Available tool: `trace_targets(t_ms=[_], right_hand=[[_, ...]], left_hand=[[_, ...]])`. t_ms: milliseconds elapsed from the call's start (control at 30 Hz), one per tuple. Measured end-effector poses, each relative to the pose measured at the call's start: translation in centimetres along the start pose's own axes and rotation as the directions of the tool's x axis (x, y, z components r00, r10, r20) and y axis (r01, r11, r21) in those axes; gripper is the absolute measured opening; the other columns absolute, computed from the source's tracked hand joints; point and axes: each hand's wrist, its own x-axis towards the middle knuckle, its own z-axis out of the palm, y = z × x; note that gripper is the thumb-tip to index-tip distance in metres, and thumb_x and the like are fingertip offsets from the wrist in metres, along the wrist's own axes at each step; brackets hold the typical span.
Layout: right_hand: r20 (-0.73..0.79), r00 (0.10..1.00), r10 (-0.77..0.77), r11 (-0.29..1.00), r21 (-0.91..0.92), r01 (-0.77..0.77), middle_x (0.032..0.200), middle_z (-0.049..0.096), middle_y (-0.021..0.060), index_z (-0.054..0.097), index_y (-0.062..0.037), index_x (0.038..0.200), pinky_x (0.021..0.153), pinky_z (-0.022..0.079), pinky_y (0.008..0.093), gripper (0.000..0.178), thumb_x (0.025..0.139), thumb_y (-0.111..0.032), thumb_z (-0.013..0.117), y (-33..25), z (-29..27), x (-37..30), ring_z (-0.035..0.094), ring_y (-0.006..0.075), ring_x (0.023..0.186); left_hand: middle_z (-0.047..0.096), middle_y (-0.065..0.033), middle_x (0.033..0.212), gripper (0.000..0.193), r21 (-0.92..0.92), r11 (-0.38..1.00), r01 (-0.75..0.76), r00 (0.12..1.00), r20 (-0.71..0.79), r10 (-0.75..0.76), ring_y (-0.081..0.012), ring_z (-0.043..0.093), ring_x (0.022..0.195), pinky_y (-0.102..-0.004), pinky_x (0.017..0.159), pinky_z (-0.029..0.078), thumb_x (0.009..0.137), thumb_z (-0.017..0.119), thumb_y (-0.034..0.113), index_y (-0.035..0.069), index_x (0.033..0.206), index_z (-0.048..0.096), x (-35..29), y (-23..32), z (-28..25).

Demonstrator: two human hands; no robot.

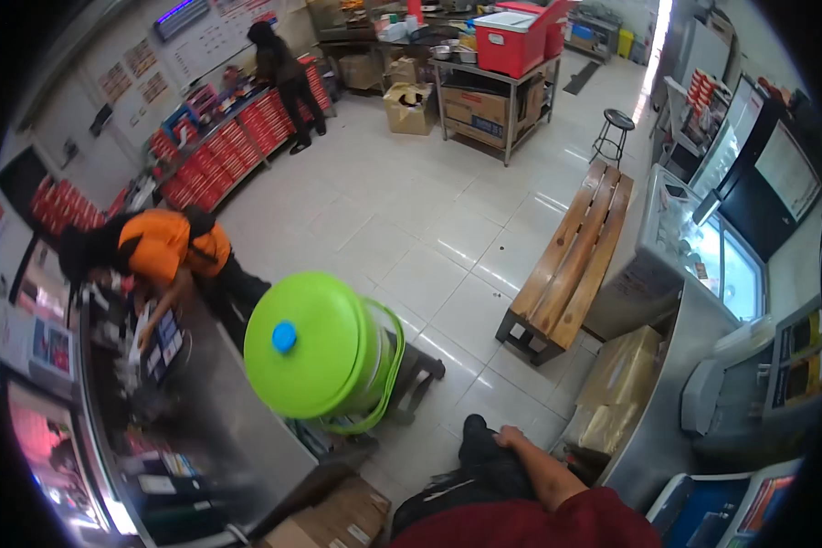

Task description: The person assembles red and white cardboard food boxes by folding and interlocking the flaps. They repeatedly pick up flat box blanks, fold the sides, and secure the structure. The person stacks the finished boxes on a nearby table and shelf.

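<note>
My right hand point(510, 437) hangs low in front of me, beside the dark trousers of my leg point(477, 457). Its fingers point toward the leg and are too small and blurred to show whether they are apart or curled. Nothing can be made out in it. My left hand is out of view. Closest ahead on the left stands a large round drink cooler with a bright green lid point(315, 361) and a blue knob point(284, 337). It rests on a dark stand point(417, 379).
A slatted wooden bench point(571, 260) and wrapped cartons point(616, 388) are on the right, with a steel counter point(644, 447) beside them. At the left counter point(237, 438), a person in orange point(169, 245) leans over a screen. Another person point(283, 78) stands by red boxes farther off.
</note>
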Motion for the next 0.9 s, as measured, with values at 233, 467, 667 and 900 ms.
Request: trace_targets(t_ms=[233, 467, 667, 900], right_hand=[[-0.018, 1.0, -0.004, 0.825, 0.564, 0.014, 0.106, 0.068, 0.0158, 0.063, -0.0062, 0.122, 0.073, 0.06, 0.0488, 0.045, 0.093, -0.039, 0.071, 2.4, -34.1, 7.8, 0.069, 0.0259, 0.083], [-0.899, -0.072, 0.432, 0.87, 0.437, -0.229, 0.159, 0.029, 0.0274, 0.045, -0.012, 0.15, 0.114, 0.025, 0.065, 0.068, 0.09, -0.032, 0.071, 8.0, -64.4, 13.7, 0.018, 0.0471, 0.151], [-0.62, -0.207, 0.756, 0.446, 0.721, -0.529, 0.165, 0.017, 0.0284, 0.031, -0.0059, 0.157, 0.117, 0.022, 0.0662, 0.091, 0.084, -0.036, 0.076, 18.3, -63.3, 19.4, 0.014, 0.048, 0.153], [-0.522, -0.254, 0.814, 0.172, 0.635, -0.753, 0.17, 0.01, 0.019, 0.03, -0.0061, 0.157, 0.118, 0.032, 0.059, 0.09, 0.085, -0.032, 0.078, 16.6, -65.8, 19.1, 0.019, 0.0365, 0.155]], left_hand=[[0.058, -0.0258, 0.139, 0.054, -0.04, 0.991, -0.127, 0.991, -0.042, 0.125, -0.0418, 0.055, 0.13, -0.0504, 0.109, 0.041, 0.099, 0.05, 0.044, 0.002, 0.132, 0.062, 12.2, 22.4, -2.7], [0.059, -0.0251, 0.138, 0.055, 0.061, 0.982, -0.179, 0.984, 0.019, 0.178, -0.0407, 0.055, 0.13, -0.0507, 0.11, 0.04, 0.101, 0.046, 0.044, 0.003, 0.135, 0.06, 26.6, 42.2, -4.3], [0.06, -0.0245, 0.138, 0.055, 0.452, 0.885, -0.11, 0.986, 0.164, 0.038, -0.0398, 0.055, 0.13, -0.0509, 0.11, 0.039, 0.104, 0.043, 0.044, 0.003, 0.137, 0.058, 42.4, 58.0, -3.5], [0.061, -0.0239, 0.137, 0.056, 0.929, 0.314, -0.197, 0.98, 0.178, 0.087, -0.0388, 0.054, 0.13, -0.0512, 0.11, 0.038, 0.106, 0.039, 0.045, 0.003, 0.14, 0.055, 55.1, 83.3, -18.1]])
